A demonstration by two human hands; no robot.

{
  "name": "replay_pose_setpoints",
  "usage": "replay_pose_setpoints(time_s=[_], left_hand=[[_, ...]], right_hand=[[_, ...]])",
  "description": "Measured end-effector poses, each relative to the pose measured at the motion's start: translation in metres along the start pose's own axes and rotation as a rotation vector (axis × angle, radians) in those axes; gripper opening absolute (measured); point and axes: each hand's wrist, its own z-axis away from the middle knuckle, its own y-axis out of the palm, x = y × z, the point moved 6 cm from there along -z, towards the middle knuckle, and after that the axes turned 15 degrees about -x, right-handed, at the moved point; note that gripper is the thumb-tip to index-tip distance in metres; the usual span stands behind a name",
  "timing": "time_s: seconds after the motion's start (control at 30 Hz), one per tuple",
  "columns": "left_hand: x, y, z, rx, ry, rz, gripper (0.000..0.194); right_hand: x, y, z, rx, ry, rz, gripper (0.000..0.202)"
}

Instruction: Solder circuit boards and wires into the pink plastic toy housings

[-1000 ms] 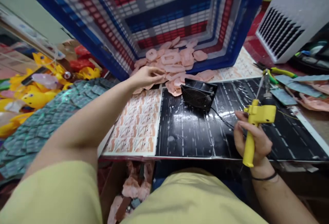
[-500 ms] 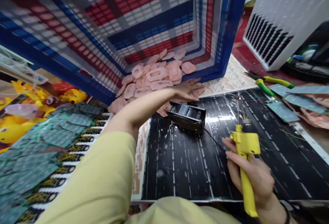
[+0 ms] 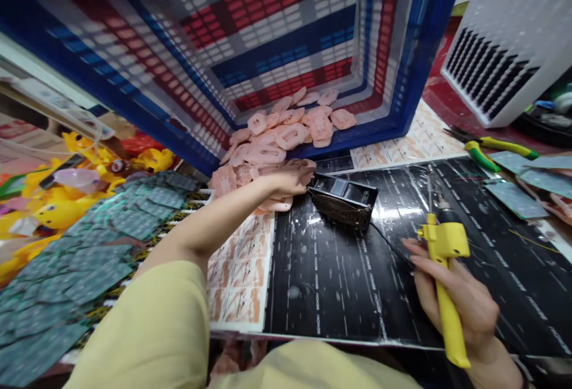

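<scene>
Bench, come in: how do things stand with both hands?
Right hand gripping yellow tool. Left hand at pink parts, grip unclear. Fan close beside left hand.

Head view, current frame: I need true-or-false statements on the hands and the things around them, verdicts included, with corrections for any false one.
1. The right hand holds a yellow plastic tool with a long handle. True.
2. The left hand is at a pile of flat pink pieces. True.
3. The boxy black fan sits inside the blue plastic mesh basket. False: it is outside, on the glossy black printed sheet.
4. The basket is tipped so that its opening faces the camera. True.
5. The pliers with green-and-yellow handles lie left of the fan. False: they lie to its right in the picture.
</scene>
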Motion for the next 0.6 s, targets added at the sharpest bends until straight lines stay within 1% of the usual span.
replay_pose_setpoints(time_s=[0.07, 0.17, 0.3, 0.37, 0.43, 0.5, 0.57, 0.6], left_hand=[[0.005, 0.000, 0.029, 0.039, -0.056, -0.005, 0.066], [0.002, -0.002, 0.067, 0.053, -0.062, -0.006, 0.064], [-0.010, -0.005, 0.112, 0.020, 0.070, 0.018, 0.062], [-0.012, -0.005, 0.133, 0.003, 0.108, 0.042, 0.064], [-0.010, -0.005, 0.150, -0.021, 0.097, 0.053, 0.069], [-0.009, -0.009, 0.162, -0.072, 0.048, 0.047, 0.072], [-0.012, -0.015, 0.168, -0.165, -0.016, 0.039, 0.070], [-0.018, -0.018, 0.170, -0.218, -0.039, 0.038, 0.068]], right_hand=[[-0.001, 0.000, 0.003, -0.002, -0.014, 0.017, 0.040], [-0.003, 0.000, 0.007, 0.000, -0.023, 0.037, 0.041], [-0.002, 0.001, 0.008, 0.005, -0.052, 0.044, 0.044], [0.000, 0.000, 0.006, -0.002, -0.081, 0.062, 0.046], [0.001, 0.000, 0.005, -0.009, -0.099, 0.076, 0.050], [0.001, 0.000, 0.006, -0.012, -0.102, 0.089, 0.055], [-0.001, 0.000, 0.009, -0.006, -0.095, 0.095, 0.057], [-0.002, -0.001, 0.010, -0.010, -0.089, 0.102, 0.056]])
